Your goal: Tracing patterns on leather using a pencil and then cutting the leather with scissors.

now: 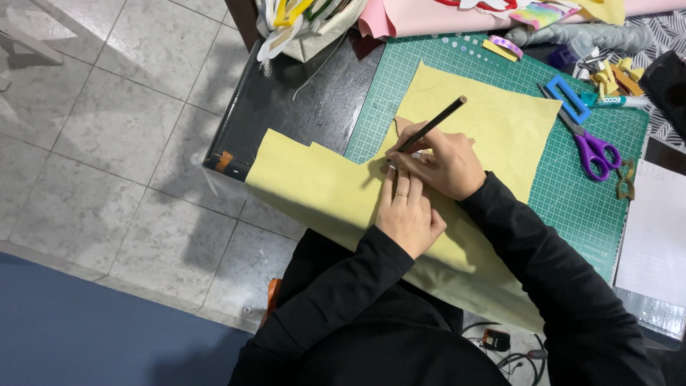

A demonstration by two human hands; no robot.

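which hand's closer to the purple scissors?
Right. The right hand, holding a pencil on the yellow sheet, sits nearer the scissors. The left hand lies flat on the sheet, farther away.

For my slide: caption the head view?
Right hand pencils on yellow felt; left hand presses it flat.

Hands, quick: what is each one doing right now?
Left hand: open, pressed flat on the yellow sheet.
Right hand: closed on a dark pencil, tip on the sheet.
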